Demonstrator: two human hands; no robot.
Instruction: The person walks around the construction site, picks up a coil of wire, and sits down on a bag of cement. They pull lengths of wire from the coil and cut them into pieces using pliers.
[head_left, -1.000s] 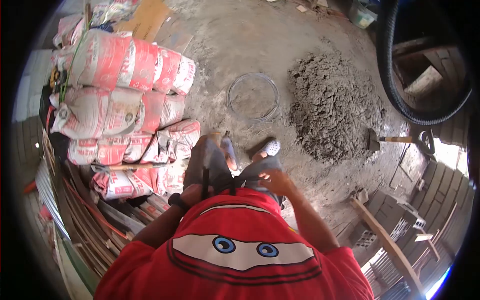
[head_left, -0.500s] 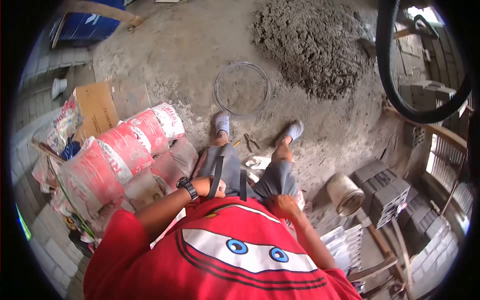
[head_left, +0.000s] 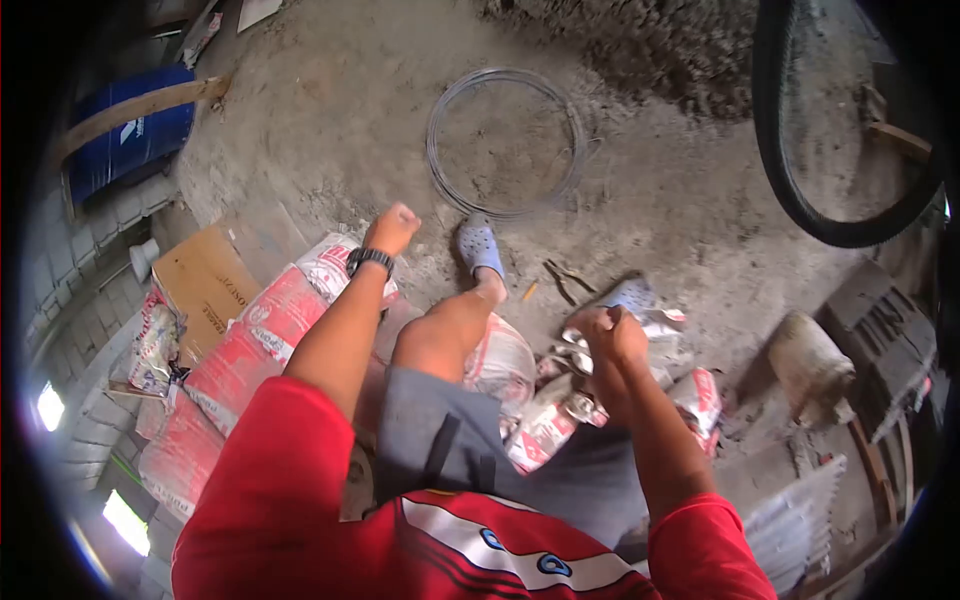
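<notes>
My left hand (head_left: 393, 229), with a black watch (head_left: 370, 261) on its wrist, is held out in front, its fingers curled closed with nothing visible in them. It hovers above the floor near the cement bags (head_left: 285, 315). My right hand (head_left: 612, 335) is also closed, over my right foot's clog (head_left: 630, 294); no object shows in it. Between my feet lie dark pliers (head_left: 566, 281) with spread handles and a small orange-yellow stick (head_left: 529, 291). Beyond my left clog (head_left: 478, 244), a coil of thin wire (head_left: 436, 170) rests on the floor.
A heap of wet mortar (head_left: 660, 50) lies at the back. Blue sheeting (head_left: 160, 140) and a cardboard box (head_left: 205, 285) are left. Crumpled bags (head_left: 545, 420) lie under my legs. A bucket (head_left: 805, 360) and grey blocks (head_left: 880, 330) stand right; a black hose (head_left: 775, 130) hangs there.
Both hands have left the waist of my shorts and reached forward and apart. My body has bent forward with the knees folding. The view has shifted nearer the floor.
</notes>
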